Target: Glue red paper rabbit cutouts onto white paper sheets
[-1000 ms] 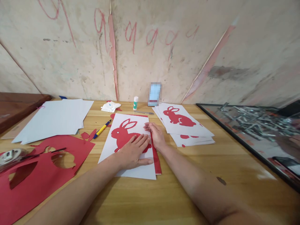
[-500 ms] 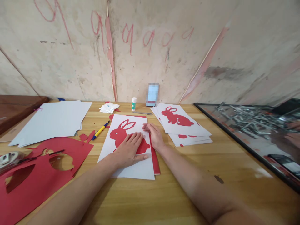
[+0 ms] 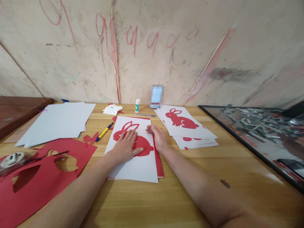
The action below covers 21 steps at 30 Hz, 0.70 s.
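My left hand (image 3: 126, 143) lies flat on a red paper rabbit (image 3: 144, 146), fingers stretched out across its front part and covering some of the head and body. The rabbit lies on a white sheet (image 3: 140, 169), its ears and rounded back showing. Beside the sheet's right edge, my right hand (image 3: 157, 137) rests on its side with fingers loosely bent and their tips over the paper; nothing shows in it. A red sheet or folder (image 3: 159, 163) sticks out from underneath.
At the right are sheets with another red rabbit (image 3: 187, 123). A glue stick (image 3: 137, 106), tweezers-like metal tool (image 3: 147, 115) and phone (image 3: 156, 96) stand or lie behind. Leftward are a yellow-blue pen (image 3: 104, 132), white paper stack (image 3: 59, 123), cut red paper (image 3: 45, 186) and tape measure (image 3: 14, 161).
My left hand has slid left across the rabbit, uncovering more of its rear. My right hand stays at the sheet's right edge. The whole view has shifted slightly.
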Available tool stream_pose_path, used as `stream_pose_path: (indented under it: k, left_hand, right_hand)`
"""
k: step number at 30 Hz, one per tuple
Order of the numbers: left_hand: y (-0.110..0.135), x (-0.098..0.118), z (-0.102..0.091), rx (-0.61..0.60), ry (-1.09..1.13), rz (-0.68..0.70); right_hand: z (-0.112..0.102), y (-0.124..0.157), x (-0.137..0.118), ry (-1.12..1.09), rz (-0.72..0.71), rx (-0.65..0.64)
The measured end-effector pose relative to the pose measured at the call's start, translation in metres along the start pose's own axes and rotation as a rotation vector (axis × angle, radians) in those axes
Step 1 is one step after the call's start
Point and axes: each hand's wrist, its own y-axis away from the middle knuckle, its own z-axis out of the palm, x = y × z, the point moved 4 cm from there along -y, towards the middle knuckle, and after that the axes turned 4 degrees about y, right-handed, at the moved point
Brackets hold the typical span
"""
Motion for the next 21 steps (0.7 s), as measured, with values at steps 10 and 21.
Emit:
stream_pose_path:
  k: [10,21]
  left_hand:
    - [-0.004,-0.027,-0.001,0.091,0.003,-0.111]
    - [-0.005,-0.031,-0.006,0.122,-0.038,-0.213]
  right_hand:
    - [0.001,0.002,-0.003,0.016,-0.001,0.005]
    - [0.001,0.002,-0.005,0.026,-0.010,-0.005]
